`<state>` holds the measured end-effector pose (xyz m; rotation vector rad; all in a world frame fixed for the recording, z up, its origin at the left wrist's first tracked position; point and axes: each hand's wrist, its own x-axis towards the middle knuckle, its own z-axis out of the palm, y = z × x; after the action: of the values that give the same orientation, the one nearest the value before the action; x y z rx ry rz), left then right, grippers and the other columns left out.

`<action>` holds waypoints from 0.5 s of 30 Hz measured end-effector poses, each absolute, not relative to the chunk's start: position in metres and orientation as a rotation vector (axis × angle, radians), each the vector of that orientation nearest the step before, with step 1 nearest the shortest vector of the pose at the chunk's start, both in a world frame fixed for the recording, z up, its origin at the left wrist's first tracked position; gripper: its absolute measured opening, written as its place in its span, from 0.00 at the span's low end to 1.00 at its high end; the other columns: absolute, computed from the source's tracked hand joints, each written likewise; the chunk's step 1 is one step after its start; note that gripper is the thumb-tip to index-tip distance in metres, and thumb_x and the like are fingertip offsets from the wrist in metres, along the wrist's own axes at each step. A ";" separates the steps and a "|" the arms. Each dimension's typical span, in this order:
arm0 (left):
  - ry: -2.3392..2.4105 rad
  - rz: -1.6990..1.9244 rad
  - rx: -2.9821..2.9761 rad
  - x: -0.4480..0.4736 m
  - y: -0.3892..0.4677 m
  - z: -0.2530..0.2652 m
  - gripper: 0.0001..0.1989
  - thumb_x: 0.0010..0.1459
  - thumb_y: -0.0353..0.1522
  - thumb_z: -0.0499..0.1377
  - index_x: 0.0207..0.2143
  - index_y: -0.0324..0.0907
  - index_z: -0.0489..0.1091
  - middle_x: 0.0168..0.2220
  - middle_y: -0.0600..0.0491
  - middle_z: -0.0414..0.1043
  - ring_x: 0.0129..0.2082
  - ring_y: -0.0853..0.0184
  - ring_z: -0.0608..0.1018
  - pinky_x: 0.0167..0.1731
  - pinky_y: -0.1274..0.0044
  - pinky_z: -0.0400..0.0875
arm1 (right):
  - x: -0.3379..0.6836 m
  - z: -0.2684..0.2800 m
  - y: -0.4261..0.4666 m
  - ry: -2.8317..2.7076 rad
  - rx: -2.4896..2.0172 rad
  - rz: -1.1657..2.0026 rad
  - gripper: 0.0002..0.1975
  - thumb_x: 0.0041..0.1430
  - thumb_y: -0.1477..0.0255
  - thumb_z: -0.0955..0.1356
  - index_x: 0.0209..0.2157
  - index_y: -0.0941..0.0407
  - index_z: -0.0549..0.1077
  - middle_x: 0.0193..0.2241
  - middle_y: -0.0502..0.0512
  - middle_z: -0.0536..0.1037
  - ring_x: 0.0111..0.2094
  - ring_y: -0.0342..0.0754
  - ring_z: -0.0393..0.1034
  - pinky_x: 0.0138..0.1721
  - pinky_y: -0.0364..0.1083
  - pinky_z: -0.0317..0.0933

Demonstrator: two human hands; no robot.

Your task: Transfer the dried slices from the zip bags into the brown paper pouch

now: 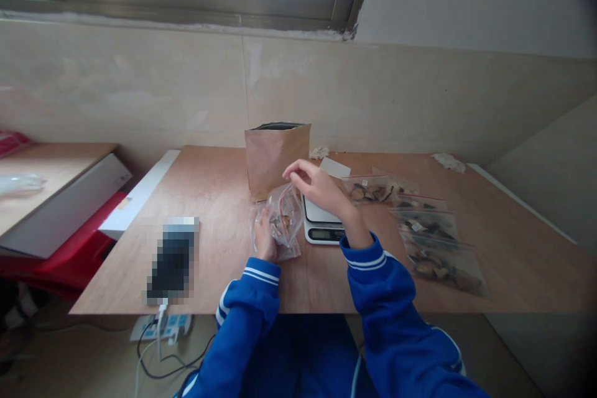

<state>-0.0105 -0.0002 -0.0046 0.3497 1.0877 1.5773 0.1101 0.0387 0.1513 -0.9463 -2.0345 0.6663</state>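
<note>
Pale tiled wall and a window sill run behind the wooden bench [224,199] where I sit in blue sleeves. My left hand [265,237] rests near me, its grip pinching the lower part of a clear plastic zip bag with a red seal strip [283,219], which holds dark dried pieces and stands just left of a small white digital kitchen scale [319,224]. My right hand [319,189] hovers above the scale, its grip loosely curled at the bag's top edge; whether it touches, I cannot tell. Beyond the bag stands an open brown paper pouch [276,158]. Right of the scale lie more filled clear bags [429,242].
</note>
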 end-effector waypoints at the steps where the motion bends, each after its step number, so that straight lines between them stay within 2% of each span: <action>1: 1.066 1.586 0.353 -0.010 0.000 -0.005 0.14 0.59 0.41 0.57 0.34 0.39 0.74 0.28 0.50 0.77 0.33 0.62 0.79 0.40 0.69 0.74 | 0.112 0.143 0.029 -2.080 -0.984 0.743 0.09 0.62 0.74 0.61 0.35 0.55 0.73 0.34 0.52 0.76 0.36 0.46 0.70 0.39 0.45 0.63; 4: 0.963 1.607 0.401 -0.007 -0.001 -0.005 0.16 0.58 0.42 0.58 0.38 0.38 0.75 0.34 0.46 0.78 0.39 0.60 0.80 0.47 0.67 0.72 | 0.115 0.119 0.010 -2.176 -1.033 0.880 0.07 0.60 0.74 0.63 0.37 0.55 0.72 0.36 0.53 0.75 0.35 0.46 0.70 0.39 0.46 0.64; 8: 0.876 1.620 0.488 -0.005 -0.004 -0.002 0.18 0.58 0.43 0.58 0.42 0.37 0.74 0.41 0.45 0.78 0.46 0.58 0.78 0.53 0.66 0.68 | 0.111 0.096 0.000 -2.280 -0.997 0.927 0.08 0.56 0.73 0.69 0.39 0.55 0.71 0.42 0.56 0.73 0.45 0.51 0.69 0.50 0.51 0.63; 11: 0.875 1.632 0.513 -0.004 -0.006 0.000 0.15 0.58 0.39 0.60 0.43 0.39 0.74 0.42 0.47 0.78 0.47 0.58 0.77 0.52 0.67 0.68 | 0.106 0.086 -0.006 -2.311 -1.032 0.925 0.10 0.55 0.72 0.70 0.41 0.55 0.71 0.46 0.58 0.71 0.51 0.54 0.66 0.56 0.54 0.59; 15: 0.890 1.639 0.480 -0.005 -0.008 0.005 0.13 0.58 0.37 0.60 0.42 0.40 0.74 0.41 0.48 0.78 0.46 0.60 0.78 0.50 0.69 0.71 | 0.100 0.075 -0.012 -2.228 -1.129 0.923 0.11 0.56 0.72 0.69 0.43 0.56 0.71 0.46 0.59 0.71 0.51 0.55 0.66 0.56 0.56 0.59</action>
<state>-0.0048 -0.0076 0.0054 0.4804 0.8899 1.6386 0.1000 -0.0120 0.0755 -1.1292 -2.2277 0.9235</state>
